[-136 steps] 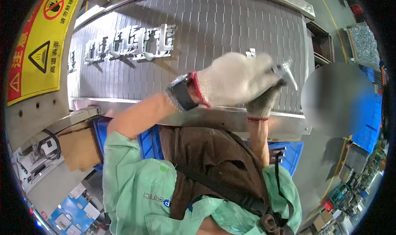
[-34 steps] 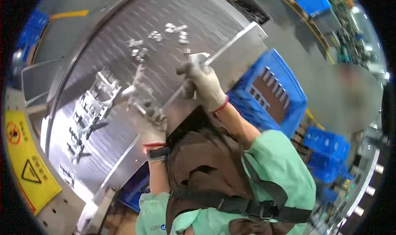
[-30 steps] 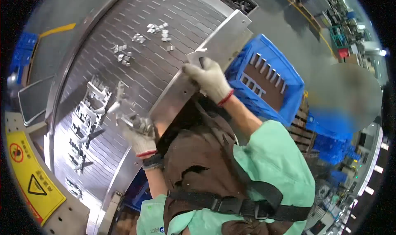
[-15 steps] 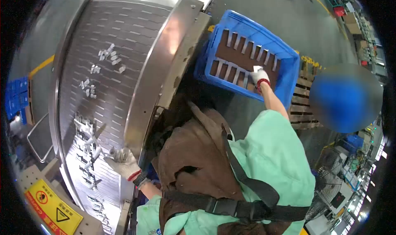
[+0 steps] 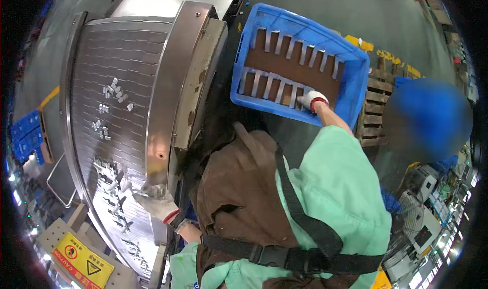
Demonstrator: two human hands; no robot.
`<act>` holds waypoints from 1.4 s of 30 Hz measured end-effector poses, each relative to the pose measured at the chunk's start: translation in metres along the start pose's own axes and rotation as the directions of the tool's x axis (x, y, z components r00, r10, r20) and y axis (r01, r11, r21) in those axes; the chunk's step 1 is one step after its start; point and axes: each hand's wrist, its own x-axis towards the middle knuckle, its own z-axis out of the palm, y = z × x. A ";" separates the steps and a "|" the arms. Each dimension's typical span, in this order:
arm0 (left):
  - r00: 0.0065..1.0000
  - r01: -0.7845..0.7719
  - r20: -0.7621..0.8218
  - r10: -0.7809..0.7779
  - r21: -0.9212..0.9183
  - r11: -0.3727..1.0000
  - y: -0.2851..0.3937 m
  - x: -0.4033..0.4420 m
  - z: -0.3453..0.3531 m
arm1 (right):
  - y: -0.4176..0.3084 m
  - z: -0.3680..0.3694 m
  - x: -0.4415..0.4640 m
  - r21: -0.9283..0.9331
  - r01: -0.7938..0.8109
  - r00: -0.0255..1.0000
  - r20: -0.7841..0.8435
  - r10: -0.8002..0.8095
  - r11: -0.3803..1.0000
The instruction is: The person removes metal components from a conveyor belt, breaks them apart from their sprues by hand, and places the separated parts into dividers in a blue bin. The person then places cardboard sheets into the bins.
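Observation:
My left hand (image 5: pixel 158 203), in a white glove with a red cuff, is over the near side of the metal conveyor. Its fingers curl around silver metal pieces (image 5: pixel 147 189), partly hidden by the glove. Several more silver metal parts (image 5: pixel 109 169) lie on the belt just beyond it. My right hand (image 5: pixel 312 101), gloved too, reaches into a blue crate (image 5: pixel 300 117). Its fingers close at the right end of the near row of silver metal strips (image 5: pixel 278 91), on a metal piece mostly hidden by the glove. A second row of strips (image 5: pixel 302 54) lies farther back on the brown sheet (image 5: pixel 274 65).
The slatted conveyor belt (image 5: pixel 132 50) has a raised steel side rail (image 5: pixel 165 96) between it and the crate. A wooden pallet (image 5: pixel 373 103) is right of the crate. A person in blue (image 5: pixel 427 119), blurred, is at the right. A yellow caution sign (image 5: pixel 84 261) is at lower left.
My right hand has lowered onto the right end of the near row with the metal piece it held up. The view has turned slightly. My left hand stays over the conveyor.

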 end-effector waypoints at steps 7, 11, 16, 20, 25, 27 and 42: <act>0.898 -0.360 0.437 0.056 0.655 0.665 0.009 -0.048 0.020 | -0.101 -0.102 -0.093 0.149 0.543 0.773 -0.473 -0.423 0.826; 0.588 -0.756 0.809 0.019 0.542 0.367 0.014 -0.083 0.055 | -0.240 -0.149 -0.224 -0.209 0.976 -0.087 -0.647 -0.758 0.066; 0.499 -0.778 0.841 0.207 0.330 0.534 0.033 -0.140 0.071 | -0.321 -0.121 -0.280 -0.140 0.934 -0.344 -0.608 -0.716 -0.329; 0.444 -0.864 0.799 0.406 0.261 0.432 0.030 -0.126 0.054 | -0.343 -0.108 -0.295 0.545 0.829 0.085 -0.341 -0.936 -0.123; 0.441 -0.870 0.803 0.401 0.273 0.410 0.036 -0.093 0.019 | -0.383 -0.092 -0.304 0.744 0.609 0.193 0.199 -0.961 0.276; 0.436 -0.863 0.793 0.425 0.235 0.447 0.040 -0.086 0.002 | -0.387 -0.076 -0.313 0.765 0.609 0.128 0.166 -0.978 0.209; 0.793 -0.595 0.130 0.595 0.374 0.711 0.087 -0.002 -0.209 | -0.484 -0.041 -0.367 -0.570 0.777 -0.045 -0.474 -0.879 0.267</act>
